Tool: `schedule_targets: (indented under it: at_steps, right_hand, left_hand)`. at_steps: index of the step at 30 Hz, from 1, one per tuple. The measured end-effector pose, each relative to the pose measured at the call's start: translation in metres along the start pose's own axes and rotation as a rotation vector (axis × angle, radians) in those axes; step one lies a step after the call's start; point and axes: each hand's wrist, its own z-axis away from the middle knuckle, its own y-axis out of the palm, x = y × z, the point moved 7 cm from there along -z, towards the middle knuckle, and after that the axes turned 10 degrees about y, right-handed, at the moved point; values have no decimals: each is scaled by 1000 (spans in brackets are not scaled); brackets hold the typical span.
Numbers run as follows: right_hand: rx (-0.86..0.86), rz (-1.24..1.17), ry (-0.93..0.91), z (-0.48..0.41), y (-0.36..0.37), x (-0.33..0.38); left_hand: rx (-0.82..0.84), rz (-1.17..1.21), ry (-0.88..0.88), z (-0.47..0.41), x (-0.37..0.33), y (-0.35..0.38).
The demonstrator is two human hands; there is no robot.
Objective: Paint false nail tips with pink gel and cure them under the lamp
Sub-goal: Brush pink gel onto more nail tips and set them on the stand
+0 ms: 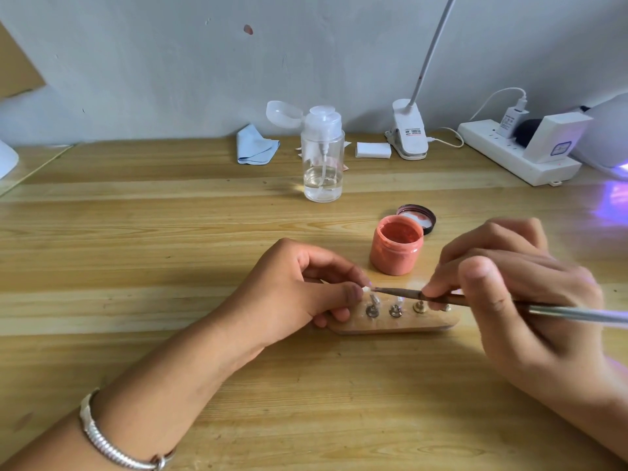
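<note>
The wooden surface [170,212] carries everything within easy reach, with the working things pulled close to the person and the spare things pushed back against the wall. At the far right edge a curing lamp [608,137] throws violet light onto the wood, likely kept on and near so a painted tip can go straight under it. Beside it sit a power strip [503,154] and a clip lamp [409,134]; further left stand a clear pump bottle [322,161] with its cap flipped open and a folded blue cloth [255,146], probably for cleaning.

The open jar of pink gel [396,246] stands just behind the work, its lid [419,217] laid inside-up beside it, so the brush can dip without a long reach.

The left hand [295,294] rests on the surface at the left end of a small wooden stand [394,322], fingers closed in a narrow pinch on a false nail tip [366,289], holding it raised above the stand so it stays steady. Whether it sits on a peg cannot be told. The right hand [516,294] grips a thin brush [407,294] pencil-fashion, fingers closed low on the shaft for control, the handle trailing off right.

The brush point touches the pale tip, which shows little pink yet. The stand's metal pegs [394,311] carry other small tips, too small to judge.
</note>
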Motion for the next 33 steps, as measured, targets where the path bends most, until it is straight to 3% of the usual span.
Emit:
schedule_targets:
  at_steps: [23,33]
  right_hand:
    - [20,-58,84,-3,6,-5]
    - [-13,-40,38,-3,3,-1]
  left_hand:
    - [-13,0,11,0,1,-1]
    - [-19,-33,17,0,0,0]
